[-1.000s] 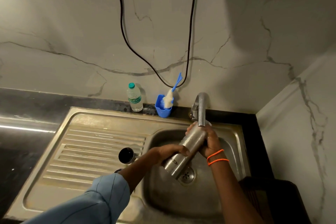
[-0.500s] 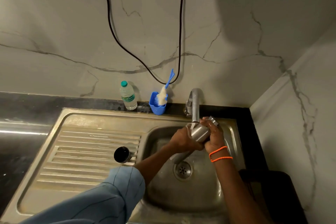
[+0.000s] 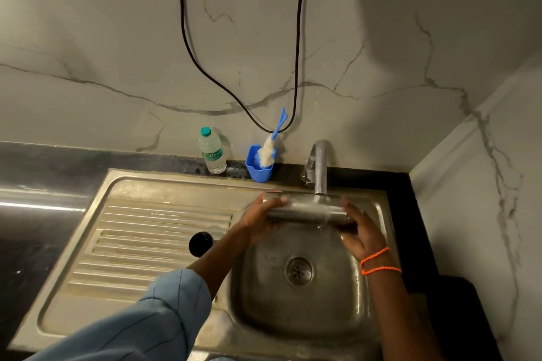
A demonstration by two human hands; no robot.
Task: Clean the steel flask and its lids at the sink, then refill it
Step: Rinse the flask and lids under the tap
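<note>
We see the steel flask held level under the running tap above the sink basin, our left hand curled round one end and our right hand cupping the other. A dark lid rests on the drainboard. Behind, a blue cup holds a bottle brush beside a water bottle.

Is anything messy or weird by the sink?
A black cable hangs down the wall in a loop, ending just above the wet tap and brush cup. Otherwise nothing looks spilled or broken.
</note>
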